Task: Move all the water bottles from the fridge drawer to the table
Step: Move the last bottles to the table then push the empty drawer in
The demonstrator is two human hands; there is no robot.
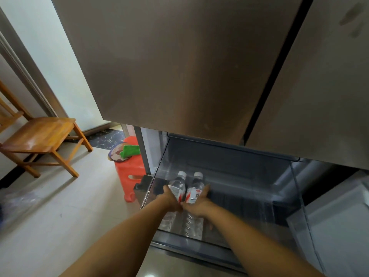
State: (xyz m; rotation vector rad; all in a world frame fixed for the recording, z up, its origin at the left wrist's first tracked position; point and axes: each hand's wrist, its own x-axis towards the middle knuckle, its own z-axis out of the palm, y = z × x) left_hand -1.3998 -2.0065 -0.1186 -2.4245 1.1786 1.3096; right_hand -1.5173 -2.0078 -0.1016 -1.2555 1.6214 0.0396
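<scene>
The fridge drawer (229,168) is pulled open below the grey fridge doors. Two clear water bottles with white caps and red-white labels stand side by side over its left part. My left hand (169,198) is wrapped around the left bottle (177,185). My right hand (199,202) grips the right bottle (196,186). More clear bottles (189,224) lie on the drawer floor beneath my wrists, partly hidden by them.
A red plastic stool (129,170) with a green cloth (130,150) on it stands just left of the drawer. A wooden chair (40,136) is further left on the tiled floor. The closed fridge doors (179,66) hang overhead.
</scene>
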